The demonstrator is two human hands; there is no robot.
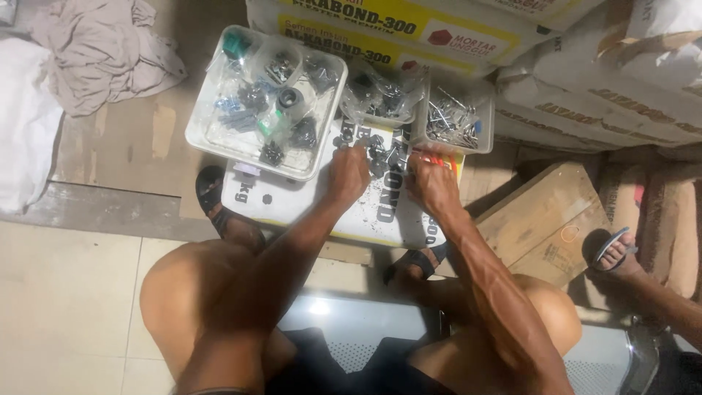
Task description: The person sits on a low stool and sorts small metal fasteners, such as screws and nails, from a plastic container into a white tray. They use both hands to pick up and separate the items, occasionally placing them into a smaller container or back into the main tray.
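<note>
I sit over a white sack [292,201] lying flat on the floor. A loose pile of small dark screws [382,150] lies on it. My left hand [349,172] rests at the pile's left side, its fingertips among the screws. My right hand [430,179] is at the pile's right side, fingers curled down onto the sack. Whether either hand pinches a screw is hidden by the fingers.
A white tray [208,139] of bagged screws and fittings sits to the left. Two small containers [453,117] of screws and nails stand behind the pile. Stacked sacks [585,80] fill the back right, a wooden box [548,219] lies right. Another person's sandalled foot [614,252] is beside it.
</note>
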